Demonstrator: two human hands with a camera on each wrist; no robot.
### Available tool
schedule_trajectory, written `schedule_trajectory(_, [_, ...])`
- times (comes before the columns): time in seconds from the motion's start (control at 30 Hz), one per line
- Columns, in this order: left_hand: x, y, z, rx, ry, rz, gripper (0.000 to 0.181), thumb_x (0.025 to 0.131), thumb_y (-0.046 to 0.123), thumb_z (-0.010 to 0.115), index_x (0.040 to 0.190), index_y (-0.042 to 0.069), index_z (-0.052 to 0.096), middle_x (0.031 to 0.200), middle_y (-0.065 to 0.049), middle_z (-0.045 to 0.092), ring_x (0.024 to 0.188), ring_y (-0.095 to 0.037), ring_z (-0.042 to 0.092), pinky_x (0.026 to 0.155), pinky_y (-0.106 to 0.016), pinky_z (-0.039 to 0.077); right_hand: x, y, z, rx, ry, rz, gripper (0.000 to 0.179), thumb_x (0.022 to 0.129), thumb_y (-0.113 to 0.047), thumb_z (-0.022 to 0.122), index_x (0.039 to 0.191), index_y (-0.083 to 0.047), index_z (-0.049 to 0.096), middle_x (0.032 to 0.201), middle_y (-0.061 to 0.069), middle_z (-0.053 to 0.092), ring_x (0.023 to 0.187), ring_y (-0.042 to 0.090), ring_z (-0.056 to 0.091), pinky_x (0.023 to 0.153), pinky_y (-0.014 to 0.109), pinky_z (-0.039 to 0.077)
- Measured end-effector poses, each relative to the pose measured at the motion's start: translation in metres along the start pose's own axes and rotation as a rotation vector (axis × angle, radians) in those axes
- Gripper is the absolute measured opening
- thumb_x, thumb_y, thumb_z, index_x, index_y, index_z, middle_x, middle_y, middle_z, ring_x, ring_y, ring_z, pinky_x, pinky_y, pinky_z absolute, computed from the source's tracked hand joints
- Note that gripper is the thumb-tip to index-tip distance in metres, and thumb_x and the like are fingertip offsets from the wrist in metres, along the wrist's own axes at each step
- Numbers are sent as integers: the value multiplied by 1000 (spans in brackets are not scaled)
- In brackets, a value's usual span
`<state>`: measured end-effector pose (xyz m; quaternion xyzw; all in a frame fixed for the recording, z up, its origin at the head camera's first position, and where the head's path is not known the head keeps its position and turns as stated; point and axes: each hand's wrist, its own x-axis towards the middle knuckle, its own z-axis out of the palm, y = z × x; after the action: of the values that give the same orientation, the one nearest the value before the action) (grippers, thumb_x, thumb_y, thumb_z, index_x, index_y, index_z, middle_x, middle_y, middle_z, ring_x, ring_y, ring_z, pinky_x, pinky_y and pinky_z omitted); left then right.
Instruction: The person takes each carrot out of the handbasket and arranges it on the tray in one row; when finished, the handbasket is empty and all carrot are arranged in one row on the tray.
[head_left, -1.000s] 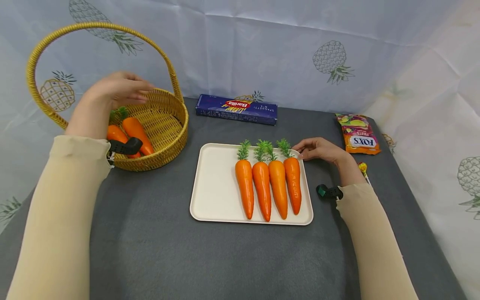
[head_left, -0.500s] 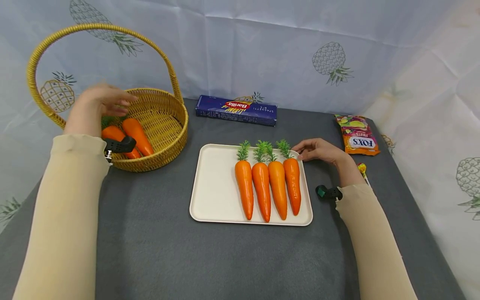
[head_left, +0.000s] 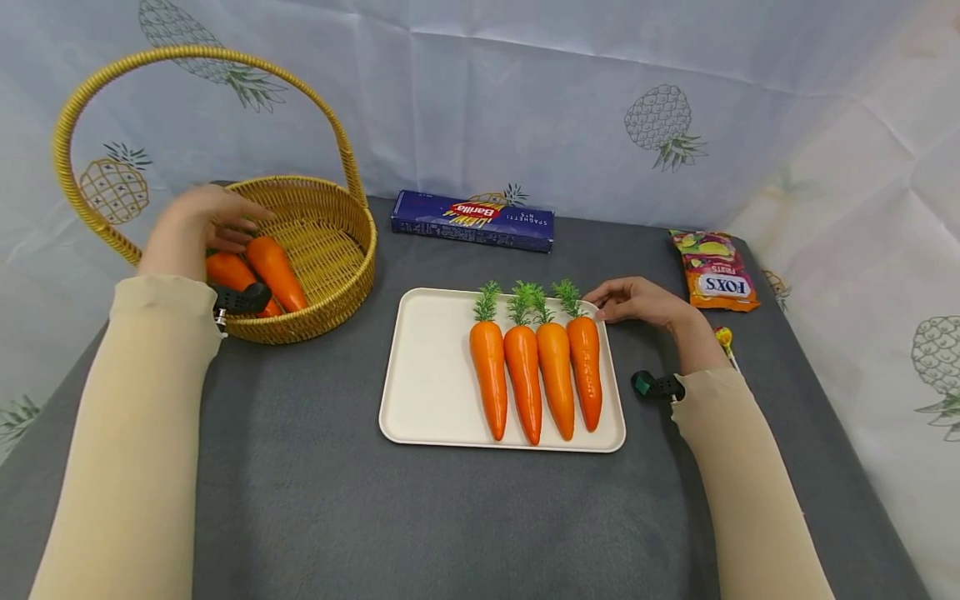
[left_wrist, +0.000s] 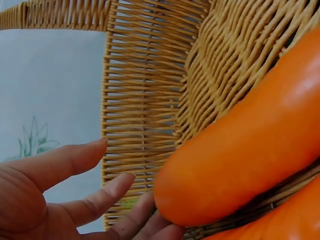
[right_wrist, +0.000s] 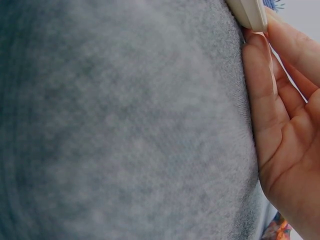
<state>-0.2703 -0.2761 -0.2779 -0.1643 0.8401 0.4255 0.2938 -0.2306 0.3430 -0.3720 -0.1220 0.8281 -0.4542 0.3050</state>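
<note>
In the head view my left hand point(head_left: 207, 218) is inside the wicker basket point(head_left: 352, 282), over the leafy end of an orange carrot point(head_left: 276, 271). The left wrist view shows its fingers spread, thumb apart, with the lower fingertips at the blunt top of that carrot point(left_wrist: 235, 165); whether they touch it I cannot tell. A second carrot point(head_left: 231, 270) lies alongside, partly covered by the wrist camera. My right hand point(head_left: 637, 300) pinches the far right corner of the cream tray point(head_left: 431, 367) between thumb and finger. Several carrots point(head_left: 522, 379) with green tops lie side by side on the tray's right half.
Behind the tray lies a blue spaghetti box point(head_left: 472, 221). A sweets bag point(head_left: 716, 271) and a lollipop point(head_left: 723, 337) lie to the right of my right hand. The basket's tall handle point(head_left: 202, 52) arches above my left hand.
My left hand has moved left and lower into the basket, towards the carrots' tops. One carrot in there has shifted slightly left. The right hand and tray have stayed in place.
</note>
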Motion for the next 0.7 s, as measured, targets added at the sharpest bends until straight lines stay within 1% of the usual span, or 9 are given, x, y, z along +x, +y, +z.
schedule_trajectory(0.07, [1, 0, 1, 11, -17, 10, 94, 98, 44, 54, 158, 5, -6, 134, -16, 42, 112, -23, 50, 90, -27, 59, 0, -1, 0, 0, 0, 3, 42, 95, -10, 65, 133, 4, 56, 102, -12, 67, 84, 10, 61, 82, 18, 58])
schedule_trajectory(0.17, [3, 0, 2, -8, -39, 33, 90, 97, 42, 56, 160, 8, 1, 129, -10, 44, 109, -19, 52, 87, -24, 59, -1, -1, -1, 0, -6, 5, 43, 95, -11, 64, 134, 5, 54, 102, -12, 67, 84, 10, 60, 82, 18, 57])
schedule_trajectory(0.23, [4, -1, 4, -15, -46, 57, 86, 96, 43, 58, 159, 11, 9, 136, -13, 43, 107, -14, 52, 85, -21, 59, -1, -1, -1, -1, -8, 4, 44, 95, -11, 64, 135, 6, 54, 102, -12, 67, 84, 10, 60, 82, 18, 57])
schedule_trajectory(0.3, [7, -2, 6, -33, -67, 82, 83, 96, 42, 59, 159, 13, 13, 151, -19, 34, 118, -19, 51, 85, -18, 58, -1, 0, -1, -3, -11, -1, 43, 95, -11, 64, 134, 5, 54, 102, -12, 67, 84, 10, 60, 82, 18, 57])
schedule_trajectory(0.37, [9, -4, 8, -50, -84, 104, 83, 96, 42, 59, 159, 13, 14, 155, -14, 31, 123, -19, 47, 87, -16, 57, 0, 1, -1, -4, -12, -9, 41, 95, -11, 64, 133, 4, 56, 102, -12, 67, 84, 9, 61, 81, 18, 57])
schedule_trajectory(0.43, [12, -5, 9, -76, -104, 124, 84, 96, 39, 60, 159, 10, 13, 146, -7, 41, 120, -14, 53, 89, -16, 57, 0, 2, -1, -6, -10, -20, 39, 95, -11, 65, 131, 2, 58, 101, -11, 67, 83, 10, 61, 81, 18, 57])
schedule_trajectory(0.53, [17, -9, 10, -69, -137, 150, 84, 97, 34, 62, 159, 6, 12, 118, 10, 50, 95, 2, 60, 90, -18, 58, 1, 3, -1, -2, -9, -25, 38, 95, -11, 65, 130, 1, 59, 101, -11, 67, 82, 10, 61, 80, 18, 58])
schedule_trajectory(0.6, [20, -10, 10, -24, -161, 167, 82, 97, 32, 62, 159, 6, 13, 120, 7, 51, 85, 4, 62, 91, -22, 58, 1, 2, -1, 3, -9, -18, 40, 95, -11, 65, 131, 2, 58, 101, -11, 67, 83, 10, 60, 80, 18, 57])
schedule_trajectory(0.7, [23, -11, 12, 75, -198, 201, 79, 98, 33, 61, 158, 10, 15, 141, -11, 45, 91, 2, 62, 96, -29, 58, 0, 1, -1, 7, -10, -3, 44, 95, -11, 65, 134, 6, 54, 101, -11, 67, 84, 10, 60, 81, 18, 57])
